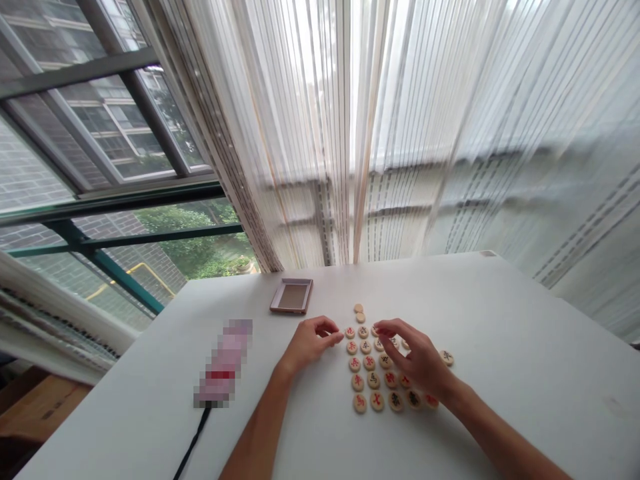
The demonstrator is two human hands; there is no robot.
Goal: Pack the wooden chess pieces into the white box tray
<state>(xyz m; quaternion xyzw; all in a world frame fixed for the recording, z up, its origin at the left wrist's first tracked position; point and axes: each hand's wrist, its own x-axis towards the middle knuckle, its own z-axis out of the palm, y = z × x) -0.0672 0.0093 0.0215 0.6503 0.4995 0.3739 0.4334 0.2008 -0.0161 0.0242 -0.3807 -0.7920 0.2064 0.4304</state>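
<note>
Left hand (307, 341): half-curled, looks empty, left of the xiangqi pieces (369, 363)
Right hand (419, 357): over their right side, can't tell if gripping

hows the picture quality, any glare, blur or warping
Head view: daylight glares through the curtain, washing out patches near its top; its right side looks soft and smeared; the window frame slants, perhaps from wide-angle distortion or camera tilt; the pinkish item is pixelated; marks on the nearer discs look fairly crisp.
</note>
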